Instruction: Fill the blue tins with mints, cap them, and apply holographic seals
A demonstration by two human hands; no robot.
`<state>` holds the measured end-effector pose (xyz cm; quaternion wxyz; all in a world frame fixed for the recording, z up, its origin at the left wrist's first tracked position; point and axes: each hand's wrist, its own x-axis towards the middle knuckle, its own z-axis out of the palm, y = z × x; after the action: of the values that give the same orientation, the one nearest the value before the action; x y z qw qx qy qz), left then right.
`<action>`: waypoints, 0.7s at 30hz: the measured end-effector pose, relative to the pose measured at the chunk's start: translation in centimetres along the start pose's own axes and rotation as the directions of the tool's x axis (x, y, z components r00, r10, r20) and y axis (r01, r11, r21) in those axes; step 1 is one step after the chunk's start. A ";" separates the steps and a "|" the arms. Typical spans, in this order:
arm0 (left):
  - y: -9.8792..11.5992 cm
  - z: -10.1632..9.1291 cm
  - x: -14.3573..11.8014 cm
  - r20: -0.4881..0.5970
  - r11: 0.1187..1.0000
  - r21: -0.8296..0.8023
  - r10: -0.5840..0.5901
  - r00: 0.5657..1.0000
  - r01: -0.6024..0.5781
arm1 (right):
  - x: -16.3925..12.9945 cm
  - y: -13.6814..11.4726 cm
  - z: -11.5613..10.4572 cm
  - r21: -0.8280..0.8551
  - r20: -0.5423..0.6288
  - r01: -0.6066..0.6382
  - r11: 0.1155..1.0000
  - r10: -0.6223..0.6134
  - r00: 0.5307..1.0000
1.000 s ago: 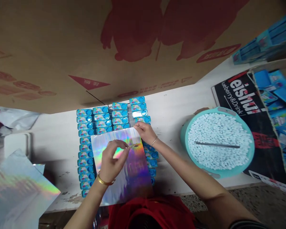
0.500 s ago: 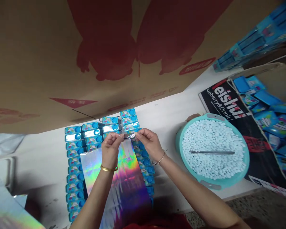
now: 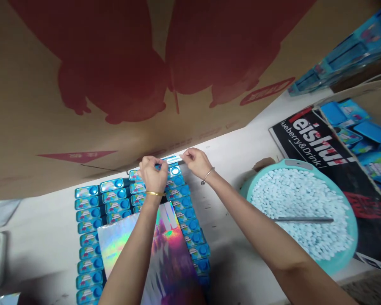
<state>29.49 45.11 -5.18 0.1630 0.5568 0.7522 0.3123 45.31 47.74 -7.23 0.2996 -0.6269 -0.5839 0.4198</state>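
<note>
Both my hands are stretched forward over rows of small blue tins (image 3: 114, 197) on the white table (image 3: 235, 178). My left hand (image 3: 152, 173) and my right hand (image 3: 195, 162) pinch the two ends of a narrow shiny sticker strip (image 3: 173, 160), held over the far tin of the right-hand column. A holographic sheet (image 3: 146, 250) lies on the tins nearer to me, under my left forearm. A bangle sits on each wrist.
A big cardboard box wall (image 3: 114, 84) with red print rises just behind the tins. At the right a teal basin (image 3: 346, 250) holds several pale blue tablets and a metal rod (image 3: 305, 220). A black printed carton (image 3: 330, 148) and blue packs (image 3: 365, 135) lie farther right.
Both hands went from the holographic sheet forward to the far end of the tin rows, carrying the peeled strip between them. The view tilted and shifted toward the box.
</note>
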 end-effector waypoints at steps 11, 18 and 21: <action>-0.5 0.4 0.1 0.026 0.973 0.232 0.006 1.000 -0.012 | -0.6 2.3 2.0 0.017 -0.001 -0.065 0.998 0.065 0.998; -1.4 -0.7 -2.8 0.150 0.849 0.343 0.372 0.916 -0.402 | -4.6 3.4 3.4 0.099 -0.039 0.233 0.967 -0.230 0.972; -1.6 -0.5 -3.3 0.207 0.824 0.380 0.367 0.907 -0.420 | -4.6 4.3 3.6 0.027 0.061 0.288 0.957 -0.290 0.955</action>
<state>29.10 41.56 -6.19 0.0192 0.7403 0.6581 0.1360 44.40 42.20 -11.85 0.3445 -0.5184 -0.6747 0.3967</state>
